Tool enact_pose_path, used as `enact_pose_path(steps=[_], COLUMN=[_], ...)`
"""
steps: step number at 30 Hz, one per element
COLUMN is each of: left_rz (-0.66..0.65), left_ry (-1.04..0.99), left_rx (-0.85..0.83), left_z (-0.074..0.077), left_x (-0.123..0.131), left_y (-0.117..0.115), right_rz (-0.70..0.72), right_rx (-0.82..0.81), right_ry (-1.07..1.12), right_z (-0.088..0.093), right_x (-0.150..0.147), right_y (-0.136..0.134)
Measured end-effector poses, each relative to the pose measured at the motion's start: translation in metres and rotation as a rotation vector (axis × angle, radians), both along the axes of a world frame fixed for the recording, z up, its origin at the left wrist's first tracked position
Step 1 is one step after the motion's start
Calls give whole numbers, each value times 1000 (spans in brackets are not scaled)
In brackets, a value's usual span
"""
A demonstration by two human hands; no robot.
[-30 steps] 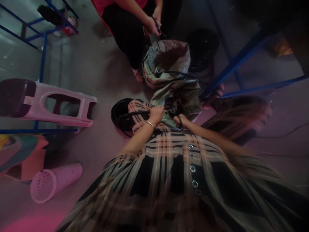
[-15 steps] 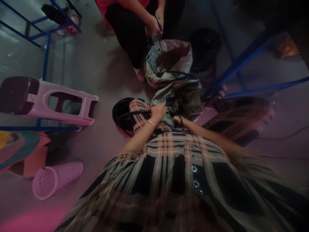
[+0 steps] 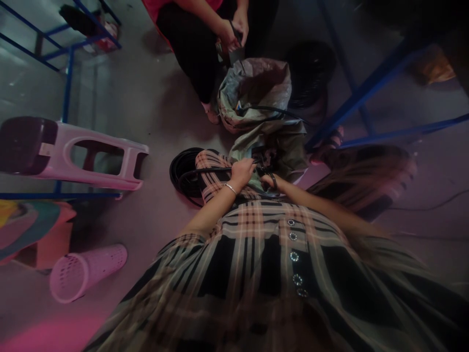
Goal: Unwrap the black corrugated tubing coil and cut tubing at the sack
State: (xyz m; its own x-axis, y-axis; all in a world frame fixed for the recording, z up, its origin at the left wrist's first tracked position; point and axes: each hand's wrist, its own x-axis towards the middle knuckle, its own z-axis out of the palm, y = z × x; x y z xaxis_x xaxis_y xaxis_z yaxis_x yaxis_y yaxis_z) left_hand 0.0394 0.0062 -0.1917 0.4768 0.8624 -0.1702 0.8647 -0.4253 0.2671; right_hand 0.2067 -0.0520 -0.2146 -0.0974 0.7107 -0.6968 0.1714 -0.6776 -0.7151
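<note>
My left hand (image 3: 242, 173) is closed around a black cable (image 3: 208, 170), which runs back to a black cable coil (image 3: 185, 171) on the floor beside my plaid-clothed knee. My right hand (image 3: 269, 183) grips what look like black-handled scissors (image 3: 266, 169), their blades unclear in the dim light. Both hands sit over a crumpled olive sack (image 3: 273, 149). Just beyond, a grey woven sack (image 3: 252, 88) holds a loop of black cable. A co-worker's hands (image 3: 230, 34) hold a small dark tool at the top of the view.
A second black coil (image 3: 311, 73) lies past the sacks. Blue metal shelf frames (image 3: 68, 83) stand on both sides. A pink plastic stool (image 3: 73, 154) lies on its side at left, with a pink mesh basket (image 3: 88, 273) below it. A sandalled foot (image 3: 328, 144) rests at right.
My left hand has shifted slightly to the right along the cable. The co-worker's hands have moved a little upward in the view. The sacks and coils look unmoved.
</note>
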Motion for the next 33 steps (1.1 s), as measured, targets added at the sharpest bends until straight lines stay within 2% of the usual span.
enact_pose_path(steps=[4, 8, 17, 20, 25, 29, 33], left_rz=[-10, -15, -75, -96, 31, 45, 48], left_ry=[-5, -10, 11, 17, 62, 70, 57], left_rx=[7, 30, 74, 131, 191, 145, 140], left_z=[-3, -6, -10, -4, 5, 2, -4], left_x=[-1, -3, -3, -12, -35, -41, -38], left_y=[1, 2, 5, 7, 13, 17, 19], right_rz=[91, 123, 53, 18, -125, -179, -169], right_rx=[40, 18, -26, -32, -68, -91, -87], right_ry=[-77, -89, -108, -82, -32, -32, -67], right_z=[-1, 4, 12, 9, -7, -19, -21], right_x=[3, 3, 1, 1, 0, 0, 1], right_y=[1, 3, 0, -1, -2, -1, -1])
